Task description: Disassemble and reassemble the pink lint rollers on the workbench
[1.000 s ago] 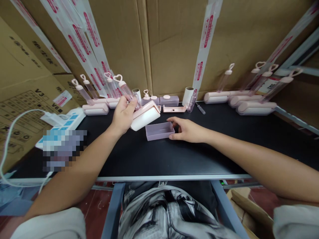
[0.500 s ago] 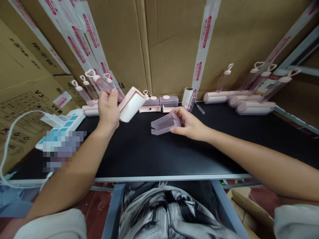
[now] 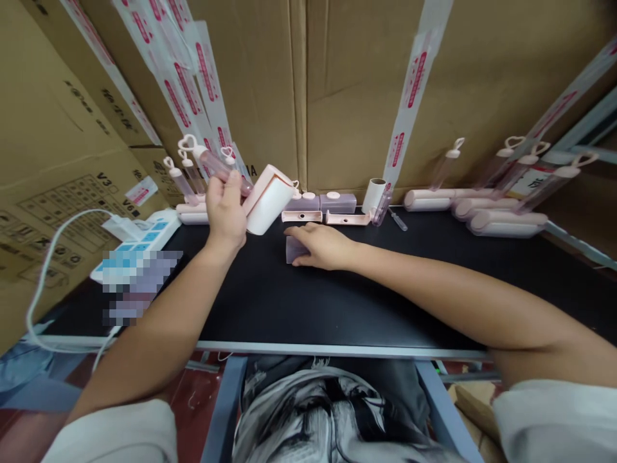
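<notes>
My left hand (image 3: 225,209) is closed around the clear handle of a pink lint roller (image 3: 270,199), holding it tilted above the table; its white roll faces right and a heart-shaped loop tops the handle. My right hand (image 3: 322,246) grips a translucent purple cover (image 3: 292,251) low over the black tabletop, its fingers hiding most of it. Whether the cover touches the table I cannot tell. Just beyond the right hand lie two pink holder parts (image 3: 347,219), with purple covers (image 3: 337,203) behind them.
Several assembled lint rollers (image 3: 506,222) stand at the back right, others (image 3: 193,212) at the back left. A white paper roll (image 3: 373,195), a loose clear handle (image 3: 382,207) and a small screwdriver (image 3: 399,220) are at the back. A power strip (image 3: 139,241) lies left; cardboard boxes (image 3: 347,90) wall the rear.
My right hand has moved left with the purple cover, turning so its fingers now hide most of it. The left hand still holds the lint roller. The camera view has shifted slightly.
</notes>
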The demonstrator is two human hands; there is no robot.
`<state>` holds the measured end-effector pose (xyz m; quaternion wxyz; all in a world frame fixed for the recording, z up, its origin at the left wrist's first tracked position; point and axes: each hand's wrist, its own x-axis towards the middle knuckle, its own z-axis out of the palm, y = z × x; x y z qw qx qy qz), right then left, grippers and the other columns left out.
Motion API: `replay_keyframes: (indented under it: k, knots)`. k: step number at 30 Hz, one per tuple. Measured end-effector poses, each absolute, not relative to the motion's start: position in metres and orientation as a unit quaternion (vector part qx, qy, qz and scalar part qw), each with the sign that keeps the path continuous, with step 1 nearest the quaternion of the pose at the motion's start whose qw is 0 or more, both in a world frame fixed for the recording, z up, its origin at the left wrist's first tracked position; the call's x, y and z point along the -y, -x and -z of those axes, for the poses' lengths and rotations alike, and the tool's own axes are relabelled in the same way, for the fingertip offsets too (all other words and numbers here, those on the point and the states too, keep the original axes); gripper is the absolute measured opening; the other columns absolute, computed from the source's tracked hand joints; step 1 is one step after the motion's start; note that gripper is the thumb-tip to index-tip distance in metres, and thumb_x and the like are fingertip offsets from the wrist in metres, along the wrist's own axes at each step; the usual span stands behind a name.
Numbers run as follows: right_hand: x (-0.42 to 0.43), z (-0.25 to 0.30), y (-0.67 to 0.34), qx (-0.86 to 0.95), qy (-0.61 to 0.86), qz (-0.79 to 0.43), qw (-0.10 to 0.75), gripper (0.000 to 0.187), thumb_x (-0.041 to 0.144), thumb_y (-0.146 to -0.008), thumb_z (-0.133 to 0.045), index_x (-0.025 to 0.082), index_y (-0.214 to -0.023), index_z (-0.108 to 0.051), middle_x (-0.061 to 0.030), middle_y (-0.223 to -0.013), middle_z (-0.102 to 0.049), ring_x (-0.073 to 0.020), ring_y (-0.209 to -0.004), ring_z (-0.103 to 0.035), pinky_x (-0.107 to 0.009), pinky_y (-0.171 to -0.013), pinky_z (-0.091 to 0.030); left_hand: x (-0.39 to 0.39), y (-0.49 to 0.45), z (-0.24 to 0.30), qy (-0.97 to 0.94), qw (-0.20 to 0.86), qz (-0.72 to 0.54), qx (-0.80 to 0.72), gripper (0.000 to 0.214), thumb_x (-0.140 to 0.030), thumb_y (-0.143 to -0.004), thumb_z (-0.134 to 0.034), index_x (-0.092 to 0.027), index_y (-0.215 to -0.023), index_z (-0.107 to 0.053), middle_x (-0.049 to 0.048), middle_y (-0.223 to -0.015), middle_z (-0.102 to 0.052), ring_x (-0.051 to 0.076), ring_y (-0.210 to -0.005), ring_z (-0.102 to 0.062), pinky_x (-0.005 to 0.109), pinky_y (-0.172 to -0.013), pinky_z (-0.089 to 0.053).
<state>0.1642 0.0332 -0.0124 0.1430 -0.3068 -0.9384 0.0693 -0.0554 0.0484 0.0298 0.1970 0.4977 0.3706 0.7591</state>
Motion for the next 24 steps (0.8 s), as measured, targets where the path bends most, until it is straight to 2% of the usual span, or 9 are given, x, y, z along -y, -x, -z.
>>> replay_keyframes:
  k: [3, 6, 8, 9, 11, 13, 15, 19, 24]
  knots:
    - [-0.046, 0.009, -0.146, 0.946, 0.28, -0.067, 0.151, 0.054, 0.033, -0.089, -0.08, 0.013, -0.137, -0.063, -0.0215, -0.129, -0.072, -0.0381, -0.119, -0.068, -0.049, -0.102, -0.051, -0.044, 0.048, -0.026, -0.511, 0.225, -0.746, -0.363, 0.042, -0.061, -0.092, -0.071, -0.025, -0.086, -0.051, -0.0026, -0.073, -0.051, 0.014, -0.069, -0.055, 0.029, -0.072, -0.054]
    - [-0.056, 0.005, -0.147, 0.923, 0.245, -0.133, 0.265, 0.041, 0.033, -0.09, -0.075, 0.016, -0.126, -0.068, -0.0176, -0.13, -0.073, -0.0357, -0.122, -0.067, -0.048, -0.109, -0.048, -0.04, 0.044, -0.026, -0.53, 0.246, -0.725, -0.364, 0.045, -0.065, -0.09, -0.072, -0.024, -0.087, -0.051, -0.0027, -0.073, -0.051, 0.014, -0.068, -0.055, 0.029, -0.071, -0.052]
    - [-0.055, 0.002, -0.157, 0.88, 0.24, -0.203, 0.356, 0.035, 0.032, -0.09, -0.069, 0.018, -0.122, -0.067, -0.0131, -0.122, -0.075, -0.0321, -0.114, -0.069, -0.046, -0.103, -0.051, -0.037, 0.044, -0.028, -0.552, 0.267, -0.7, -0.366, 0.042, -0.061, -0.09, -0.073, -0.024, -0.086, -0.053, -0.0022, -0.075, -0.054, 0.014, -0.068, -0.054, 0.028, -0.069, -0.051]
    - [-0.051, 0.0, -0.163, 0.854, 0.242, -0.241, 0.392, 0.036, 0.032, -0.09, -0.067, 0.019, -0.124, -0.065, -0.0108, -0.119, -0.075, -0.0299, -0.109, -0.069, -0.043, -0.099, -0.053, -0.034, 0.044, -0.029, -0.565, 0.281, -0.68, -0.372, 0.039, -0.057, -0.09, -0.073, -0.023, -0.085, -0.054, -0.0021, -0.075, -0.055, 0.013, -0.068, -0.053, 0.028, -0.069, -0.05]
    - [-0.037, -0.003, -0.178, 0.816, 0.246, -0.306, 0.424, 0.05, 0.032, -0.087, -0.066, 0.022, -0.136, -0.057, -0.0082, -0.117, -0.072, -0.0265, -0.102, -0.069, -0.04, -0.093, -0.055, -0.029, 0.043, -0.032, -0.595, 0.31, -0.629, -0.394, 0.033, -0.049, -0.092, -0.073, -0.022, -0.083, -0.055, -0.0021, -0.073, -0.056, 0.013, -0.065, -0.052, 0.028, -0.066, -0.047]
    - [-0.016, -0.004, -0.193, 0.81, 0.241, -0.351, 0.404, 0.068, 0.033, -0.086, -0.068, 0.026, -0.15, -0.045, -0.0079, -0.12, -0.069, -0.0246, -0.098, -0.068, -0.039, -0.09, -0.056, -0.021, 0.04, -0.034, -0.624, 0.332, -0.568, -0.422, 0.029, -0.044, -0.093, -0.071, -0.021, -0.081, -0.057, -0.0024, -0.069, -0.055, 0.013, -0.063, -0.051, 0.028, -0.064, -0.045]
    - [0.007, -0.003, -0.207, 0.822, 0.238, -0.361, 0.37, 0.074, 0.034, -0.087, -0.07, 0.028, -0.155, -0.041, -0.0069, -0.113, -0.068, -0.0235, -0.09, -0.066, -0.039, -0.085, -0.056, -0.012, 0.036, -0.034, -0.655, 0.34, -0.511, -0.441, 0.028, -0.043, -0.093, -0.069, -0.02, -0.08, -0.059, -0.0019, -0.069, -0.058, 0.014, -0.062, -0.052, 0.028, -0.063, -0.044]
    - [0.036, 0.008, -0.229, 0.832, 0.266, -0.353, 0.335, 0.061, 0.03, -0.091, -0.069, 0.028, -0.147, -0.046, -0.0025, -0.097, -0.068, -0.0208, -0.08, -0.065, -0.037, -0.077, -0.056, 0.004, 0.021, -0.026, -0.717, 0.304, -0.417, -0.469, 0.029, -0.049, -0.094, -0.067, -0.02, -0.093, -0.065, 0.0011, -0.077, -0.069, 0.018, -0.068, -0.062, 0.031, -0.064, -0.046]
    - [0.035, 0.023, -0.246, 0.842, 0.264, -0.359, 0.303, 0.05, 0.028, -0.088, -0.072, 0.027, -0.134, -0.051, -0.0004, -0.096, -0.07, -0.0182, -0.077, -0.067, -0.034, -0.074, -0.059, 0.013, 0.009, -0.009, -0.763, 0.259, -0.351, -0.476, 0.037, -0.056, -0.095, -0.063, -0.021, -0.107, -0.064, 0.0008, -0.075, -0.071, 0.019, -0.067, -0.064, 0.03, -0.061, -0.045]
